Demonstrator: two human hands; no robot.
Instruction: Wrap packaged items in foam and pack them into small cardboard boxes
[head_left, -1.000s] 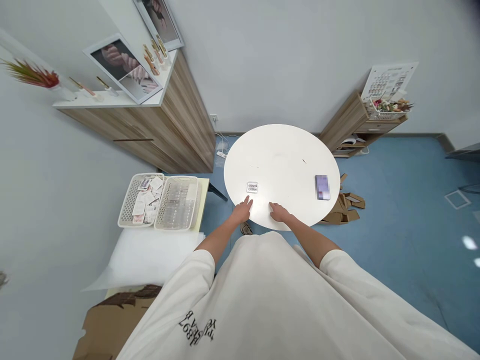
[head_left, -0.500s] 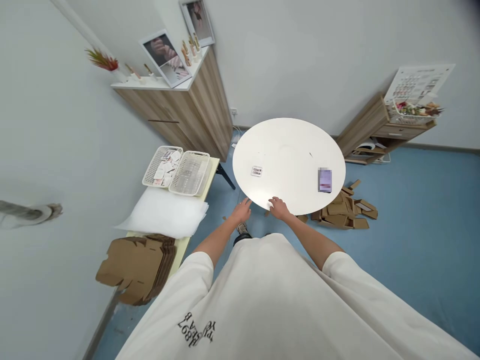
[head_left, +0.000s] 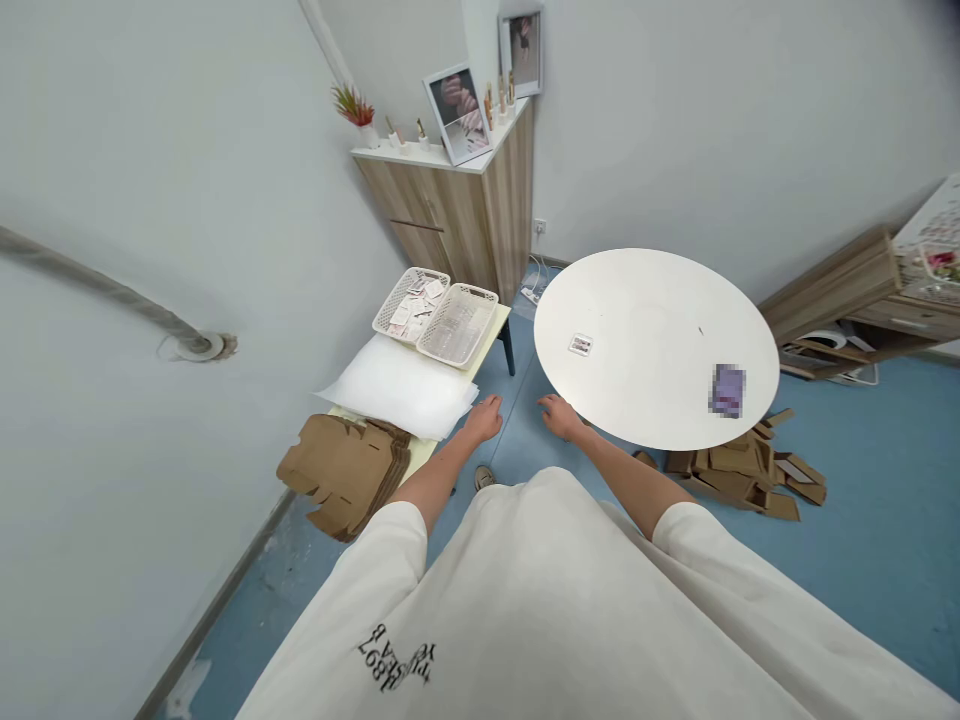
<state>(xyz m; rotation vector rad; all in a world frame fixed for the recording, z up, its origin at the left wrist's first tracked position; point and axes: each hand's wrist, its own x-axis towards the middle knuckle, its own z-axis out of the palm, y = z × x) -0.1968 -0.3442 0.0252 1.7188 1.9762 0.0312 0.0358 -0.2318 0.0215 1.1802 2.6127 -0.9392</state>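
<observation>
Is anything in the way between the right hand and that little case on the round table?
Nothing visible stands between the right hand and the small case, just the near edge of the white table.

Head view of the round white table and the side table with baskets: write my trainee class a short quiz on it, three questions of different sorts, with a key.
1. Multiple choice: which thing on the round white table lies nearer the baskets?
(A) the purple item
(B) the small flat case

2. True or false: the right hand is holding the purple item.

3. Fill in the blank: on the side table, the white sheets lie between the baskets and the stack of flattened brown ____.

Key: 1 B; 2 false; 3 cardboard
</observation>
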